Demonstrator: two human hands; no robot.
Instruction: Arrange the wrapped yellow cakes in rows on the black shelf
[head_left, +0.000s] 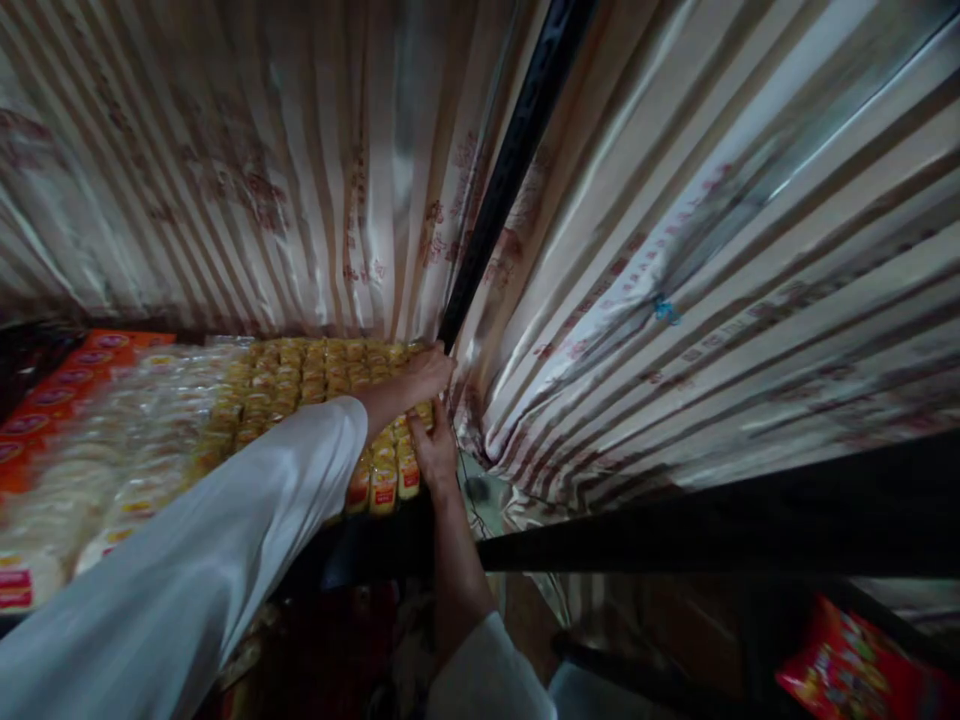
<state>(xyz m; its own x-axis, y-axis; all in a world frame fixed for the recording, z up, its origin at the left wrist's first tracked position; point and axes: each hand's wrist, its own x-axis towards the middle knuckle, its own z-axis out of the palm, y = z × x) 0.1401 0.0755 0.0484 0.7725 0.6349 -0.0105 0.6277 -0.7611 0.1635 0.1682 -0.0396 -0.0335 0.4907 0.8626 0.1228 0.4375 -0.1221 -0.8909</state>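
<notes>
Rows of small yellow wrapped snack packets (277,385) stand tightly packed on a dark shelf, some with red labels facing me. My left hand (431,372) reaches over them to their far right corner, beside a black upright post. Its fingers are blurred and partly hidden, so their grip is unclear. Below it, my right hand (436,450) rests against the right edge of the packets. Its thumb lies toward the packets and stands apart from the stretched fingers; I see nothing held in it.
Clear-wrapped pale packets (82,475) and an orange printed sheet or box (52,395) lie to the left. The black post (502,190) rises behind my hands. Pleated, printed sheeting (637,270) hangs behind. A dark rail (720,510) runs right, above a red snack bag (855,665).
</notes>
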